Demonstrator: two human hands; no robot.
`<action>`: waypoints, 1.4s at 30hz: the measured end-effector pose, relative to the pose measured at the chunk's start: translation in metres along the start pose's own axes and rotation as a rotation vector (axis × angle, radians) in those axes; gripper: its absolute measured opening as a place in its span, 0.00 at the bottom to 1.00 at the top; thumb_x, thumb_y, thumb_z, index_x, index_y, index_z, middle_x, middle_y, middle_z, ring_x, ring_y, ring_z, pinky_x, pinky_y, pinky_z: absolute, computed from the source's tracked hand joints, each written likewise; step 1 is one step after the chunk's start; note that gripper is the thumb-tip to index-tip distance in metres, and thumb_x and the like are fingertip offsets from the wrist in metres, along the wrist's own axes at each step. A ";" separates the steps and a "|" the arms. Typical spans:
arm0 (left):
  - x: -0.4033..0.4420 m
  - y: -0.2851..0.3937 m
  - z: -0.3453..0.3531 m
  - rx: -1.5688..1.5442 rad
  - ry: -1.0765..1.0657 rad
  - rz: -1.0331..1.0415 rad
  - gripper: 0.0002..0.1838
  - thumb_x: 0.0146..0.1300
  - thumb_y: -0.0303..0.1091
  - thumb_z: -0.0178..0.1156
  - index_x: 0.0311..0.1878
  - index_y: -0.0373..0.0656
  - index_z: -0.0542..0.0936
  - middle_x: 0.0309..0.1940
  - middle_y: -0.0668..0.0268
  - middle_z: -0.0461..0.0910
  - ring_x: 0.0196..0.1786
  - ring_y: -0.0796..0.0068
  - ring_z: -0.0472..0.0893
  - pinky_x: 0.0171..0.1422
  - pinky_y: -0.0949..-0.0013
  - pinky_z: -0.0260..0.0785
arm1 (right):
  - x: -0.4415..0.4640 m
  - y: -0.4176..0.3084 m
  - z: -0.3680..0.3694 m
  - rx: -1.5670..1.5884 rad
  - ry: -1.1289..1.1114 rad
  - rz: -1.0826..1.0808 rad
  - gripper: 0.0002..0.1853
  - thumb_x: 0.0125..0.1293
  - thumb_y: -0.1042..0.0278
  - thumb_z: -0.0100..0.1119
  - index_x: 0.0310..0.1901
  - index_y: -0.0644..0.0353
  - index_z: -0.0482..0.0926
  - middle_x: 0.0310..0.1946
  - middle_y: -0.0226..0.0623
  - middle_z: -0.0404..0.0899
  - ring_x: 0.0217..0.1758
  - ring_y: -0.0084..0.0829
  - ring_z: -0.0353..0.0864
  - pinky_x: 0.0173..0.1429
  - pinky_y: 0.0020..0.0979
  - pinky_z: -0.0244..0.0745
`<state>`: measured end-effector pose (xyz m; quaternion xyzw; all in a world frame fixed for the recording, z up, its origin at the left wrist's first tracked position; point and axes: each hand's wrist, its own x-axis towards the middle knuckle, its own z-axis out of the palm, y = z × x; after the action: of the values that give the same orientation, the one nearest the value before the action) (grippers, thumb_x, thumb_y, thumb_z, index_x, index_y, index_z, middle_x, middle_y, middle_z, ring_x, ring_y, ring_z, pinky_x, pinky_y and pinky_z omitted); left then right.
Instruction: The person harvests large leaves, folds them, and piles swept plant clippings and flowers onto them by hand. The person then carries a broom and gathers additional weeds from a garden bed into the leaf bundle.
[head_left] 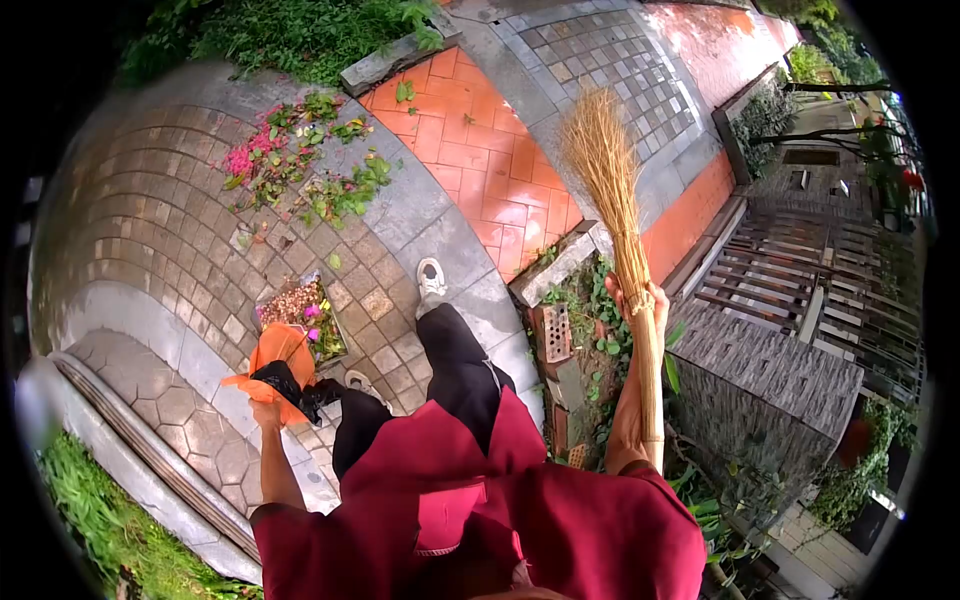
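At three o'clock my right hand (640, 303) wraps firmly around the straw broom (622, 220), bristles up at one; toward eight my left hand (265, 411) clutches the orange bag (284, 346). Leafy petals (290, 165) lie at ten.

Daylight falls on brown paving blocks (140, 230), bordered by smooth grey slabs (415, 205). Beyond these lie orange tiles (475, 150), glossy in patches. Shrubs (285, 40) crowd the paving's far edge; grass (110, 520) lies off its near left corner, past a pale kerb (120, 475). Right, a grey stone-clad wall (740, 385) adjoins brown slats (770, 270).
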<state>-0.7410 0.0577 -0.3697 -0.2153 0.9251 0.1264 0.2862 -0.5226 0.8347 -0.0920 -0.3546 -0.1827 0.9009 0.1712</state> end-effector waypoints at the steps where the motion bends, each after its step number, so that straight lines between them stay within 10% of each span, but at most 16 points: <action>1: -0.008 0.013 -0.003 0.053 0.057 -0.074 0.40 0.45 0.45 0.74 0.58 0.38 0.66 0.48 0.43 0.78 0.52 0.44 0.79 0.56 0.52 0.72 | 0.042 -0.020 -0.011 0.050 -0.032 0.064 0.34 0.59 0.67 0.60 0.64 0.76 0.60 0.55 0.64 0.68 0.54 0.52 0.76 0.54 0.39 0.83; 9: -0.015 0.012 -0.006 0.215 0.149 -0.408 0.32 0.49 0.46 0.72 0.52 0.38 0.71 0.46 0.46 0.81 0.48 0.47 0.81 0.53 0.54 0.73 | 0.279 0.028 -0.037 -0.301 0.005 0.251 0.33 0.57 0.62 0.62 0.61 0.75 0.66 0.51 0.62 0.74 0.39 0.42 0.82 0.43 0.35 0.82; 13: -0.022 0.027 -0.017 -0.280 0.013 -0.292 0.29 0.51 0.42 0.71 0.50 0.33 0.71 0.43 0.48 0.81 0.44 0.53 0.81 0.49 0.56 0.72 | 0.290 0.101 0.026 -0.517 0.005 0.323 0.32 0.56 0.57 0.61 0.56 0.76 0.71 0.46 0.54 0.81 0.36 0.34 0.85 0.39 0.30 0.85; 19: -0.021 0.037 -0.033 -0.524 -0.061 -0.336 0.25 0.57 0.40 0.69 0.48 0.31 0.71 0.39 0.59 0.77 0.40 0.67 0.75 0.46 0.66 0.69 | 0.233 0.210 0.099 -0.571 0.081 0.599 0.23 0.53 0.63 0.65 0.48 0.68 0.75 0.28 0.43 0.81 0.22 0.29 0.81 0.22 0.24 0.76; 29: -0.018 0.027 -0.035 -0.533 0.022 -0.154 0.27 0.58 0.51 0.68 0.39 0.33 0.72 0.30 0.66 0.73 0.32 0.75 0.70 0.36 0.69 0.66 | 0.128 0.211 0.176 -0.713 0.040 0.507 0.42 0.43 0.80 0.64 0.66 0.62 0.66 0.39 0.44 0.81 0.24 0.34 0.82 0.22 0.27 0.77; 37: -0.010 0.017 -0.048 -0.960 -0.016 -0.162 0.13 0.60 0.33 0.69 0.34 0.40 0.72 0.28 0.74 0.70 0.29 0.84 0.66 0.30 0.76 0.61 | 0.052 0.166 0.166 -0.620 0.230 0.286 0.35 0.48 0.78 0.61 0.63 0.64 0.70 0.45 0.48 0.82 0.31 0.36 0.85 0.27 0.31 0.83; 42: 0.008 0.026 -0.087 -1.072 0.038 -0.105 0.08 0.60 0.30 0.67 0.33 0.42 0.76 0.29 0.74 0.75 0.30 0.83 0.69 0.35 0.77 0.62 | 0.068 0.233 0.130 -0.480 0.150 0.591 0.35 0.53 0.70 0.61 0.66 0.61 0.66 0.44 0.51 0.80 0.31 0.42 0.83 0.33 0.36 0.83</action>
<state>-0.8004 0.0463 -0.3010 -0.3796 0.7237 0.5625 0.1250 -0.7027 0.6334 -0.1475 -0.4868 -0.2652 0.8145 -0.1709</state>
